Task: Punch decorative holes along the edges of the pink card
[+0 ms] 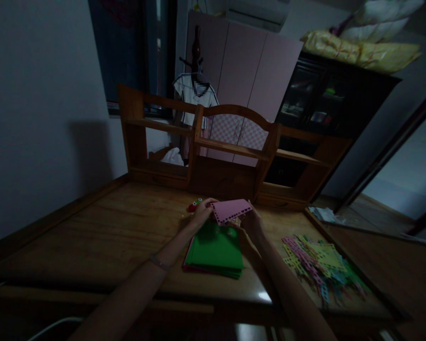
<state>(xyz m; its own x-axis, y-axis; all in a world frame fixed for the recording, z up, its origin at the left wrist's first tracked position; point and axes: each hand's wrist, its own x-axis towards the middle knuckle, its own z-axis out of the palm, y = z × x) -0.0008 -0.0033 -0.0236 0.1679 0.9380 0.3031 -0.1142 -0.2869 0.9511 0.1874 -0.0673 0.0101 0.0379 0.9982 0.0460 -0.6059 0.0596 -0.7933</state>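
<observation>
Desk (92, 218): its wood top stretched left of the grip to the wall (39, 118); its front edge ran on the person's side of the grip.
Shelf (223, 174): stood beyond the grip, along the desk's far side.
Grip: the left hand (203, 213) pinched the left end of the pink sheet (230, 210), the right hand (254, 222) its right end.
Pink sheet: tilted, above the far part of the green stack (216, 253), with small dark shapes along its left and near edges.
Toy (195, 205): red and green, just beside the left hand.
Strips (314, 265): a pink, yellow, green and blue heap, right of the grip.
Room: dim; a pale wardrobe (241, 61) and a hanging shirt (186, 90) showed past the shelf.
</observation>
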